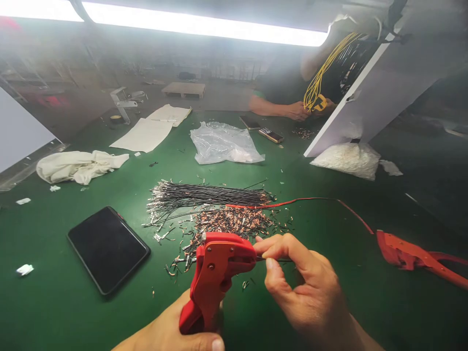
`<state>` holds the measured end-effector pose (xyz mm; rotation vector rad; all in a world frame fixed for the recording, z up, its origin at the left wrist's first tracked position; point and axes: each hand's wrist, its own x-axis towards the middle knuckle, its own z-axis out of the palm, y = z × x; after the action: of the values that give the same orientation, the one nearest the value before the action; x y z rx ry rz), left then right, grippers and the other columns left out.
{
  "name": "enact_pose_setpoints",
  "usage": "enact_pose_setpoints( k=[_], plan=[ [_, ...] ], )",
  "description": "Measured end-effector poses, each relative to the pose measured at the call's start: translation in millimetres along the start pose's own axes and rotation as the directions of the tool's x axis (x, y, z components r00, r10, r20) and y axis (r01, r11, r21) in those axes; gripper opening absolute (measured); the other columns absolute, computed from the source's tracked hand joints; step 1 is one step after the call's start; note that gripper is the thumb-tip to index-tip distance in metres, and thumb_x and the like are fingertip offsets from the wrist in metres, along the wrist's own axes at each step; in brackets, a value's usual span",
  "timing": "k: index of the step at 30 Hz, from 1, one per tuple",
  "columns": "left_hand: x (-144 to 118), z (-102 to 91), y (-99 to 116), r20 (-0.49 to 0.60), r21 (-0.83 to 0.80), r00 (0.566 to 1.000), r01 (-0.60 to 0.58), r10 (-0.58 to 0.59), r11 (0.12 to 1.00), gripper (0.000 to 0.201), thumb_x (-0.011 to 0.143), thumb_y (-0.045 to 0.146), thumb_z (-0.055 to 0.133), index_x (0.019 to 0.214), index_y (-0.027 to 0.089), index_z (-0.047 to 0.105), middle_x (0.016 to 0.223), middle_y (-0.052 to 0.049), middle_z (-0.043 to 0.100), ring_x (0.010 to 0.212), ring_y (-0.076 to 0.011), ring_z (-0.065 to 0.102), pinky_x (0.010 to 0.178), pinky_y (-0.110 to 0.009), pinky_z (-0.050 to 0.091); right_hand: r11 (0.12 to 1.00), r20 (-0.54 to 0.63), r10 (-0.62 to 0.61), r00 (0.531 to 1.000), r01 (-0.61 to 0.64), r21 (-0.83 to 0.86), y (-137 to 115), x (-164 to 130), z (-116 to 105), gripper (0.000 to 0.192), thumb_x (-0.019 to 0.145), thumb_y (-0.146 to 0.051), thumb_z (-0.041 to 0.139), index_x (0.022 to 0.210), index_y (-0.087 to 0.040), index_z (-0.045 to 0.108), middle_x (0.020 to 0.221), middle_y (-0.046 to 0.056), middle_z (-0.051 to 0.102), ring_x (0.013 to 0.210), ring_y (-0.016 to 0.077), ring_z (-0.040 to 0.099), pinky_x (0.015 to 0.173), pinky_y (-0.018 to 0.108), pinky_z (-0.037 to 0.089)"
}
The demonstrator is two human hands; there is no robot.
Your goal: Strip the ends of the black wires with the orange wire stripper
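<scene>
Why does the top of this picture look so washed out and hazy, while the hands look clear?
Head view: the strip light overhead blows out to white and spreads a haze over the far bench and the co-worker. Close in, the red crimping tool, left hand and right hand are sharp. Edges bend from the wide lens.

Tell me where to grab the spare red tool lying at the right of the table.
Grip the spare red tool by its two long handles, coming from the right edge. They splay toward that side, probably free to close a hand around, while the head points left with a red wire running from it.
</scene>
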<state>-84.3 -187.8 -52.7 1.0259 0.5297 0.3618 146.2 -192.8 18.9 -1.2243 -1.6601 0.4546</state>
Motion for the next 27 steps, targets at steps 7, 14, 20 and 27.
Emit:
enact_pose_setpoints(
  k=[7,14,20,27],
  plan=[
    [0.5,3.8,3.1,-0.017,0.001,1.000,0.015,-0.015,1.000,0.046,0.078,0.057,0.071,0.070,0.019,0.048,0.058,0.006,0.033,0.060,-0.0092,0.032,0.057,-0.024,0.030,1.000,0.007,0.009,1.000,-0.009,-0.014,-1.1,-0.6,-1.6,0.017,0.083,-0.010,0.050,0.085,-0.026,0.054,0.087,-0.007,0.073,0.081,0.0119,0.074,0.069,0.018,0.055],
    [6.3,12.0,10.0,-0.207,0.084,0.976,-0.057,0.073,0.995,0.049,0.076,0.062,0.071,0.075,0.020,0.046,0.061,0.007,0.030,0.060,-0.0088,0.027,0.053,-0.024,0.023,1.000,0.009,0.006,1.000,-0.006,0.004,-0.4,-0.1,-0.6,0.015,0.084,-0.011,0.050,0.085,-0.025,0.054,0.086,-0.004,0.073,0.076,0.0127,0.073,0.068,0.021,0.055],
    [5.9,8.6,-3.1,-0.226,0.076,0.969,-0.087,0.102,0.993,0.048,0.076,0.058,0.072,0.068,0.020,0.043,0.058,0.007,0.032,0.056,-0.0079,0.025,0.049,-0.024,0.021,0.993,0.054,0.069,0.996,-0.074,0.093,-0.7,0.6,-0.2,0.014,0.084,-0.010,0.049,0.080,-0.024,0.053,0.086,-0.002,0.073,0.069,0.0121,0.070,0.063,0.022,0.053],
    [6.3,3.1,-4.8,-0.121,-0.001,0.992,-0.016,0.016,1.000,0.045,0.074,0.057,0.074,0.073,0.019,0.050,0.062,0.004,0.038,0.060,-0.0094,0.032,0.055,-0.024,0.030,0.969,0.092,0.177,0.980,-0.190,0.161,2.7,2.2,-2.0,0.014,0.087,-0.014,0.049,0.080,-0.025,0.054,0.077,-0.005,0.069,0.071,0.0127,0.069,0.062,0.021,0.054]
  ],
)
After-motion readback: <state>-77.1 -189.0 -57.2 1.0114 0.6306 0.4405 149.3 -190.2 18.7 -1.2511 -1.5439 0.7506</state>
